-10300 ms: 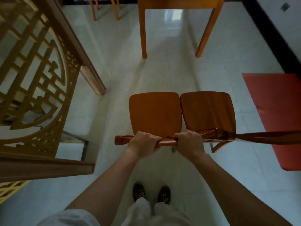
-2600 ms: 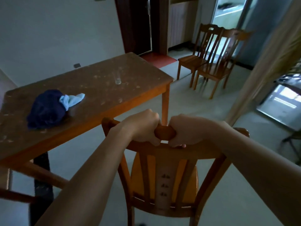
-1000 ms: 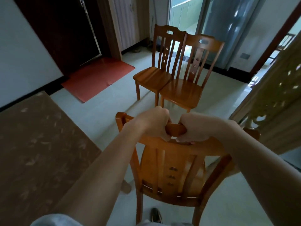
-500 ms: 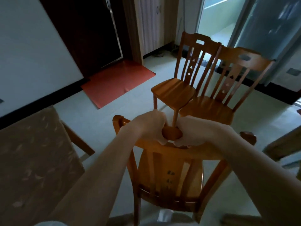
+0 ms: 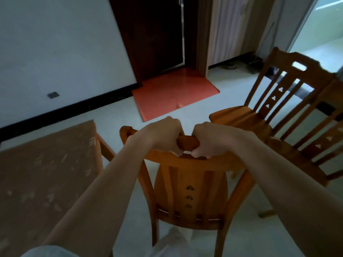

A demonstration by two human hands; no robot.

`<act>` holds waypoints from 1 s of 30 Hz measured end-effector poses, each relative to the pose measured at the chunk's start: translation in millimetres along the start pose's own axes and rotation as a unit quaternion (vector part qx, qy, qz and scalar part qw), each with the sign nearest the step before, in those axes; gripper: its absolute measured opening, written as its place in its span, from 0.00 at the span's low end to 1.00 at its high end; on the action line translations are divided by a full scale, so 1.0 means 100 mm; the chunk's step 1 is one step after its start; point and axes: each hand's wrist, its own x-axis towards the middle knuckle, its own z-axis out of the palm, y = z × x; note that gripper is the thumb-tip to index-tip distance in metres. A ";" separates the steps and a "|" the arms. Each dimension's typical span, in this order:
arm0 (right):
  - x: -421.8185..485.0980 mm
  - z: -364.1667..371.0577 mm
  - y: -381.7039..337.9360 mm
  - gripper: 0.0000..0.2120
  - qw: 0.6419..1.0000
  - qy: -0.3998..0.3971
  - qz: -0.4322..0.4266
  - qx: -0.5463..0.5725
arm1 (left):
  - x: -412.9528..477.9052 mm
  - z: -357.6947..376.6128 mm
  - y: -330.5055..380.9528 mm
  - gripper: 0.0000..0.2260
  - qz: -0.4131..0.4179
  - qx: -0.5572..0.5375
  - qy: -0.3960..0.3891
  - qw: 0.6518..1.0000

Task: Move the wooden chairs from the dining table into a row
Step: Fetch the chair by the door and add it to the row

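I hold a wooden chair (image 5: 189, 193) by the top rail of its backrest, directly in front of me. My left hand (image 5: 164, 135) and my right hand (image 5: 209, 140) grip the rail side by side, both closed around it. Two more wooden chairs stand together on the right: the farther chair (image 5: 246, 117) shows its seat and slatted back, and the nearer chair (image 5: 315, 151) is partly cut off by the frame edge. The held chair is just left of them. The dining table (image 5: 42, 173) corner lies at the lower left.
A red mat (image 5: 174, 91) lies on the pale tiled floor before a dark door (image 5: 154, 34). A white wall with a black skirting runs along the left. Bright glass doors show at the far right.
I have carried the held chair closer to the two standing chairs, which now sit at the right edge. My view has turned left, bringing the mat and door toward the middle.
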 end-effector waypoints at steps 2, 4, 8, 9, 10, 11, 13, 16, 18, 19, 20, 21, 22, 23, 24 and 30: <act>0.34 -0.22 0.05 0.07 1.000 -0.011 -0.019 -0.007 | 0.19 -0.15 -0.23 0.15 -0.015 -0.008 0.010 1.000; 0.70 -0.43 0.10 0.07 0.999 -0.026 -0.040 -0.015 | 0.37 -0.29 -0.51 0.12 -0.031 -0.012 0.017 0.999; 1.63 -0.86 0.07 0.07 0.994 -0.051 -0.094 -0.031 | 0.74 -0.60 -1.21 0.11 -0.078 -0.023 0.039 0.996; 1.87 -0.98 0.05 0.08 0.992 -0.059 -0.108 -0.033 | 0.83 -0.69 -1.38 0.11 -0.092 -0.028 0.043 0.995; 2.10 -1.11 0.02 0.08 0.989 -0.066 -0.123 -0.040 | 0.92 -0.80 -1.54 0.11 -0.105 -0.027 0.049 0.993; 2.31 -1.23 0.01 0.09 0.987 -0.070 -0.134 -0.048 | 1.01 -0.91 -1.68 0.11 -0.113 -0.025 0.050 0.992; 2.69 -1.46 0.02 0.09 0.984 -0.080 -0.147 -0.058 | 1.20 -1.10 -1.90 0.11 -0.131 -0.029 0.053 0.990; 3.21 -1.81 0.06 0.09 0.980 -0.091 -0.168 -0.061 | 1.53 -1.38 -2.22 0.12 -0.147 -0.022 0.060 0.987; 3.58 -2.04 0.11 0.08 0.976 -0.097 -0.186 -0.062 | 1.78 -1.57 -2.45 0.10 -0.165 -0.020 0.068 0.984; 3.73 -2.13 0.11 0.08 0.974 -0.098 -0.195 -0.064 | 1.88 -1.64 -2.55 0.09 -0.175 -0.017 0.072 0.982; 3.90 -2.24 0.12 0.08 0.972 -0.099 -0.202 -0.065 | 1.99 -1.72 -2.66 0.08 -0.185 -0.016 0.077 0.980; 4.08 -2.35 0.14 0.08 0.970 -0.105 -0.208 -0.067 | 2.10 -1.80 -2.77 0.08 -0.195 -0.017 0.080 0.977; 4.30 -2.49 0.16 0.08 0.967 -0.110 -0.216 -0.075 | 2.25 -1.89 -2.91 0.08 -0.209 -0.021 0.084 0.974; 4.47 -2.60 0.18 0.09 0.965 -0.109 -0.224 -0.086 | 2.36 -1.97 -3.01 0.08 -0.218 -0.022 0.089 0.972; 4.62 -2.70 0.19 0.09 0.961 -0.108 -0.235 -0.094 | 2.46 -2.06 -3.10 0.10 -0.225 -0.026 0.093 0.970; 5.64 -3.42 0.36 0.11 0.938 -0.106 -0.306 -0.127 | 3.20 -2.58 -3.65 0.10 -0.318 -0.048 0.116 0.940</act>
